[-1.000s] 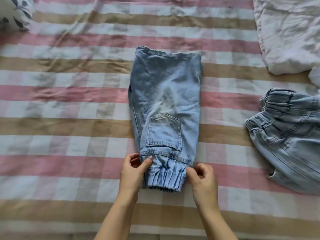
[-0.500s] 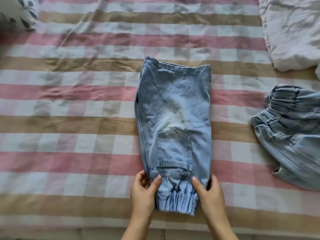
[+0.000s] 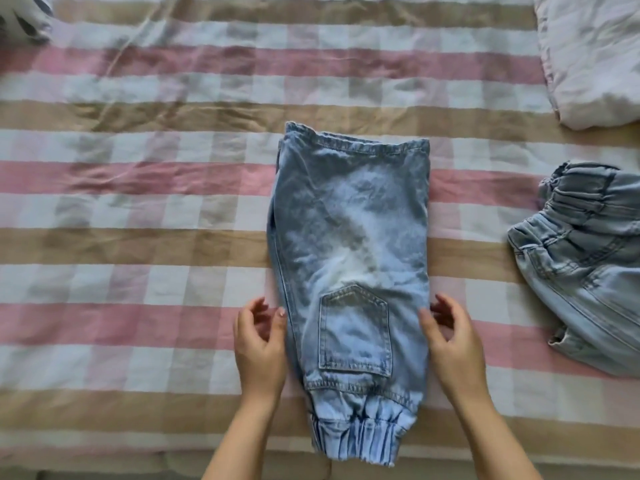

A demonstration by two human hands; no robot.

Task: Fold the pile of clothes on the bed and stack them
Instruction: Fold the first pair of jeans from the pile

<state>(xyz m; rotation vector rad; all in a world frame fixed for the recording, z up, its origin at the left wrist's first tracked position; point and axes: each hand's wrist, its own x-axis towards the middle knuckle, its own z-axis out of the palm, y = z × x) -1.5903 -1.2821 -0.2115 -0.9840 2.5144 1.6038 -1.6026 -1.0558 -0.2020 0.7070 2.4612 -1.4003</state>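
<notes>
Head view: checked bedsheet [image 3: 138,271] under jeans [image 3: 349,237], perhaps a pillow [image 3: 20,19] top-left.

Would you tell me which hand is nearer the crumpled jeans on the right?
Right hand, just left of the crumpled jeans; left hand is beyond the folded jeans.

One head-worn view looks steeply down, close above the bed [image 3: 138,237]. The left hand [image 3: 259,348] and right hand [image 3: 453,344] reach in from the bottom edge, and the bed runs on beyond them.
</notes>
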